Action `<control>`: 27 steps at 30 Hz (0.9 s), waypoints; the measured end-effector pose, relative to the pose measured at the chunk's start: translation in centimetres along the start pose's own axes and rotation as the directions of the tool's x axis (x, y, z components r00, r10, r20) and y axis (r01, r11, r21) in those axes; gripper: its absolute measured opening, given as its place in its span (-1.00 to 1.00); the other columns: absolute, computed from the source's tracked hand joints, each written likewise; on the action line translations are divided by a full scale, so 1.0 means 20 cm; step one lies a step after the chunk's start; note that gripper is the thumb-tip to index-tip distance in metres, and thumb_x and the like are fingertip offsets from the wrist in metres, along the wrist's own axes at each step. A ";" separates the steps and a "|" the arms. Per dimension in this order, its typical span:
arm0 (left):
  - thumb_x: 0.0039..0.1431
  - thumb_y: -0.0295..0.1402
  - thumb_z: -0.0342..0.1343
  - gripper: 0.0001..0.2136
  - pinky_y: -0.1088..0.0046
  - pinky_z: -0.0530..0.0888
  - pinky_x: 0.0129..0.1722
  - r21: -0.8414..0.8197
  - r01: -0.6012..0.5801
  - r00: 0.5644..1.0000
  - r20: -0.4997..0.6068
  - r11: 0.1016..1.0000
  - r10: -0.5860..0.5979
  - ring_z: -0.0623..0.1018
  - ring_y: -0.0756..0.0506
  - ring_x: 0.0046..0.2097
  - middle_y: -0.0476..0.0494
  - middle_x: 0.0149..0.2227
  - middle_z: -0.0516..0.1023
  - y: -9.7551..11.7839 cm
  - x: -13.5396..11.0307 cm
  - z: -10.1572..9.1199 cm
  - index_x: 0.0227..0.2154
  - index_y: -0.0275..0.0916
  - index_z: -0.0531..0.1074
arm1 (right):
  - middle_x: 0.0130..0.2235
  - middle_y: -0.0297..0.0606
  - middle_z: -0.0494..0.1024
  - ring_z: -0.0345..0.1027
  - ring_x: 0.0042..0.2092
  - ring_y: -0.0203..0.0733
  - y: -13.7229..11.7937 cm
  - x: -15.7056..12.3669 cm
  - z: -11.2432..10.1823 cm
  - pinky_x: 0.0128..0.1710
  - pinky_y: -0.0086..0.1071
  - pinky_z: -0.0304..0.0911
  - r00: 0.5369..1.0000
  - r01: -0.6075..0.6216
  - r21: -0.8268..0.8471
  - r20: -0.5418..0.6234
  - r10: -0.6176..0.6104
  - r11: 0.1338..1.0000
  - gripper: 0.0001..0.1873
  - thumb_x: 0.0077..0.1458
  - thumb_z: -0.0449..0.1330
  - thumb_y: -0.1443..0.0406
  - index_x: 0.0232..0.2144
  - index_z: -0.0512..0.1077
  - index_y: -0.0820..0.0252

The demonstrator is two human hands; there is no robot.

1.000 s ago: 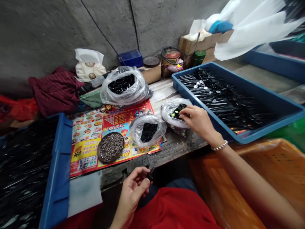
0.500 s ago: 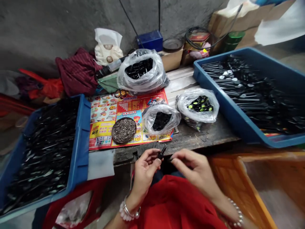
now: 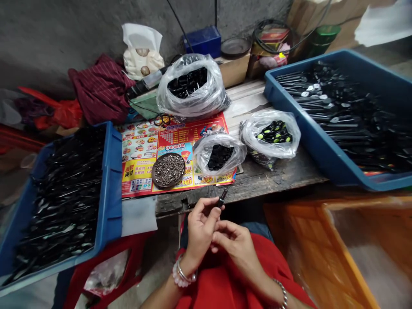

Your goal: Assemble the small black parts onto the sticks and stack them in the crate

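My left hand (image 3: 201,225) is over my lap, just below the wooden table's front edge (image 3: 257,186). Its thumb and fingertips pinch a small black part (image 3: 221,200) that sticks up and to the right. My right hand (image 3: 233,243) rests right beside and below the left hand, with its fingers curled and touching the left palm; what they hold, if anything, is hidden. On the table just above the hands stand a dark dish of small metal screws (image 3: 168,170) and a clear bag of black parts (image 3: 219,155). A second bag (image 3: 272,134) holds black and green parts.
A big bag of black parts (image 3: 192,88) stands farther back on a colourful flyer (image 3: 143,148). Blue trays of long black pieces sit at the left (image 3: 109,180) and the right (image 3: 301,109). An orange crate (image 3: 341,253) is at the lower right. Cloth, boxes and cables line the wall.
My right hand left the bag of black and green parts and came down to my lap beside the left hand. The left hand rose slightly with the black part. The view shifted left.
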State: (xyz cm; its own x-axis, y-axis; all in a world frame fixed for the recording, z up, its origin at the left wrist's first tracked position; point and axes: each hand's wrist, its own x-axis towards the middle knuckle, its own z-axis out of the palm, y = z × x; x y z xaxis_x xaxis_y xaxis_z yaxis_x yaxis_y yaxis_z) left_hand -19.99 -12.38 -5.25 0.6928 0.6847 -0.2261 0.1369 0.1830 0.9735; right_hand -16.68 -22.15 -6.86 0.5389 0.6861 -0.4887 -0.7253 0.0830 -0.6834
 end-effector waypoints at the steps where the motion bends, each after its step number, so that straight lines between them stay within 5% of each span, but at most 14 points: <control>1: 0.13 -0.31 0.23 -0.81 0.51 0.46 -0.37 0.001 -0.001 1.000 -0.002 1.000 0.001 0.57 -0.03 -0.35 -0.15 -0.27 0.62 -0.01 0.00 0.00 -0.21 -0.24 0.50 | -0.54 -0.30 0.51 0.35 -0.57 -0.33 0.01 0.00 0.00 -0.55 -0.51 0.34 1.000 -0.007 0.011 0.000 0.007 1.000 -0.64 -0.23 0.51 0.11 -0.47 0.58 0.28; 13: 0.16 -0.32 0.20 -0.82 0.52 0.48 -0.33 0.046 -0.026 1.000 0.010 0.999 0.025 0.62 -0.10 -0.21 -0.15 -0.24 0.60 -0.01 -0.01 -0.01 -0.19 -0.23 0.47 | -0.43 -0.33 0.42 0.28 -0.48 -0.37 -0.03 0.01 -0.09 -0.53 -0.55 0.29 0.969 0.091 -0.164 0.243 -0.049 0.982 -0.74 -0.01 0.42 0.12 -0.31 0.68 0.16; 21: 0.12 -0.33 0.24 -0.77 0.58 0.39 -0.49 -0.058 0.067 0.994 0.096 0.996 -0.061 0.47 0.05 -0.46 -0.12 -0.27 0.57 -0.02 -0.02 -0.04 -0.16 -0.25 0.49 | -0.32 -0.17 0.61 0.42 -0.40 -0.21 -0.11 0.03 -0.23 -0.40 -0.41 0.41 0.995 0.078 -0.114 -0.045 -0.084 0.990 -0.64 -0.09 0.46 0.11 -0.25 0.65 0.19; 27: 0.11 -0.31 0.25 -0.79 0.55 0.39 -0.49 -0.009 0.068 0.988 0.141 0.998 -0.066 0.43 0.04 -0.48 -0.14 -0.29 0.56 -0.03 -0.04 -0.03 -0.21 -0.28 0.54 | -0.36 -0.18 0.61 0.45 -0.37 -0.14 -0.16 0.05 -0.23 -0.34 -0.32 0.44 0.978 0.147 -0.231 -0.108 -0.176 0.962 -0.60 -0.11 0.44 0.07 -0.25 0.66 0.19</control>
State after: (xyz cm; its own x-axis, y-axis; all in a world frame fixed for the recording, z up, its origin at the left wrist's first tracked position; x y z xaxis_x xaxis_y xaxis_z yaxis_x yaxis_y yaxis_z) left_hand -21.01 -12.70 -5.59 0.7749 0.5651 -0.2831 0.1775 0.2352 0.9556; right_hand -11.83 -24.98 -7.65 0.7013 0.5783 -0.4169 -0.5194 0.0138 -0.8544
